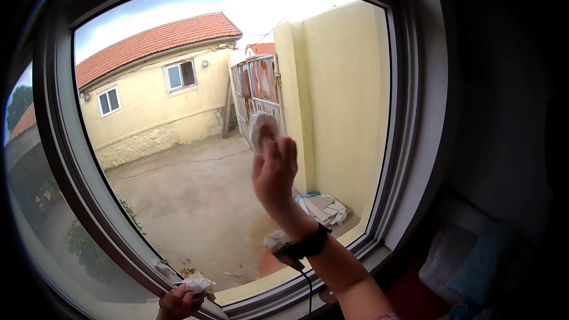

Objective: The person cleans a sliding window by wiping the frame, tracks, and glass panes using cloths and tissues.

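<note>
My right hand [275, 172] is raised in front of the window pane [195, 189], its fingers closed on a crumpled white wipe [263, 129], slightly blurred. The wipe appears to be against the glass. A dark band [311, 244] with a cable hanging from it circles my right wrist. Low at the left, my left hand [176, 304] is closed around a bunched white tissue or cloth [199, 284], beside the lower window frame. Its fingers are partly in shadow, and a faint reflection shows in the glass.
The window frame [409, 142] surrounds the pane, with a sill [367, 264] below. Pillows or bedding [456, 255] lie in the dark at the right. Outside are a yellow wall [344, 95], a rusty gate [261, 83], a tiled-roof house [154, 101] and stacked boards [323, 207].
</note>
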A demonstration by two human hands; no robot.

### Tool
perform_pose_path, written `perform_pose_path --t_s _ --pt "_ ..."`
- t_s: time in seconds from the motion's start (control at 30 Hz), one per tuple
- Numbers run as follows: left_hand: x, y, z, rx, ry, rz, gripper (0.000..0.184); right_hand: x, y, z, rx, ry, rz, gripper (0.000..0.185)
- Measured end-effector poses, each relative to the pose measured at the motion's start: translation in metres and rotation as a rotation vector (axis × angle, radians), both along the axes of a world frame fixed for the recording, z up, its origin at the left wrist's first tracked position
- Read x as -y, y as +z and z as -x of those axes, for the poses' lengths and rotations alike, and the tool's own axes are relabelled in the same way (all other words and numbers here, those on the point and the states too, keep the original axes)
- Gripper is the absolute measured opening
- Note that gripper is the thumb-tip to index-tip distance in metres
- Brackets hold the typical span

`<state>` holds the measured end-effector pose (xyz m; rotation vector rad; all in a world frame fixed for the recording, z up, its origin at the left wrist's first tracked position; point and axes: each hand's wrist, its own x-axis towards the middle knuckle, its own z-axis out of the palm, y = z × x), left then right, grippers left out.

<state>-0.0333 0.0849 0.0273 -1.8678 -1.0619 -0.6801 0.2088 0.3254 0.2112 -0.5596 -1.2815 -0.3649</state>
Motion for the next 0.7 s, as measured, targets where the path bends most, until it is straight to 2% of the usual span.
perform_pose_path --t_s 0.07,0.13,0.2,0.27,0.37,0.43,0.47,0.57,0.67,0.7 --pt "0.003 -0.009 0.008 -0.081 0.108 0.051 0.027 0.045 -0.006 0.072 0.184 0.343 -0.074 0.024" --pt "0.004 0.004 -0.001 -0.111 0.069 -0.027 0.036 0.092 -0.008 0.121 0.303 0.705 -0.104 0.014" --pt "0.007 0.002 0.005 -0.091 0.070 0.027 0.037 0.107 -0.022 0.157 0.529 0.631 -0.298 0.007" --pt "0.006 -0.002 0.007 -0.085 0.069 0.019 0.035 0.101 -0.022 0.158 0.604 0.647 -0.363 0.011" --pt "0.008 -0.001 0.007 -0.085 0.067 -0.016 0.029 0.077 0.001 0.114 0.521 0.570 -0.412 0.026" --pt "0.012 0.000 0.007 -0.073 0.064 -0.015 0.028 0.043 0.024 0.055 0.484 0.534 -0.323 0.038" --pt "0.003 0.000 0.010 -0.018 0.017 0.221 0.029 0.003 0.035 -0.005 0.427 0.192 -0.247 0.043" --pt "0.009 0.014 0.002 -0.181 0.099 0.130 0.029 -0.070 0.040 -0.107 0.159 -0.100 -0.169 0.036" --pt "0.009 0.012 0.000 -0.191 0.151 0.061 0.029 -0.125 0.034 -0.199 -0.014 -0.271 -0.016 0.028" --pt "0.009 0.012 -0.005 -0.109 0.130 0.043 0.030 -0.141 0.032 -0.223 -0.007 -0.391 0.003 0.025"
